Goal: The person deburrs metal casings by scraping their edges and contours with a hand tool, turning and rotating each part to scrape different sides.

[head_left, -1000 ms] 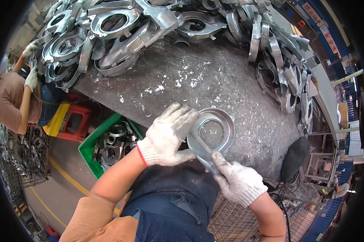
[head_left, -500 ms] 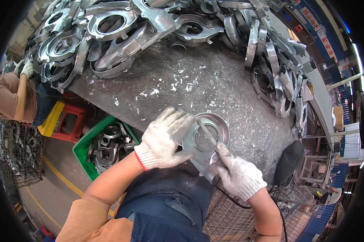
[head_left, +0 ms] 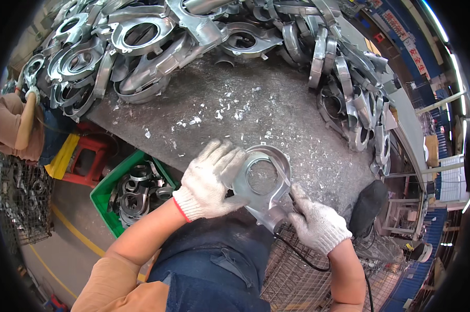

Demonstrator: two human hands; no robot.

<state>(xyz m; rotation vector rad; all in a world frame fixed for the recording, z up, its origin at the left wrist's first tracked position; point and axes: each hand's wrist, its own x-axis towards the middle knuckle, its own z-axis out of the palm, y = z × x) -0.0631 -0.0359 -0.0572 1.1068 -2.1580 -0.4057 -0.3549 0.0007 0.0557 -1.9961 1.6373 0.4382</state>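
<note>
A silver cast-metal housing point(head_left: 255, 198) with a large round opening and a short spout lies at the near edge of the worktable. My left hand point(head_left: 211, 179), in a white knit glove, grips its left side, fingers along the rim and thumb spread lower down. In my gloved right hand point(head_left: 320, 222) is a slim grey file point(head_left: 281, 172), its blade reaching up along the right inner side of the housing's ring. The fingers wrap the file's handle end, which is mostly hidden.
Piles of similar housings point(head_left: 141, 36) line the table's point(head_left: 276, 99) far and right sides; metal flakes are scattered between. A green crate point(head_left: 106, 210) of parts stands lower left, near a red stool point(head_left: 84, 162). At far left another person's gloved hand point(head_left: 33, 93) shows. A dark, rounded object point(head_left: 369, 208) sits right.
The file has shifted from across the opening to the ring's right side, my right hand moving slightly right. My left hand stays on the housing. The other person's hand is now beside a ring-shaped part.
</note>
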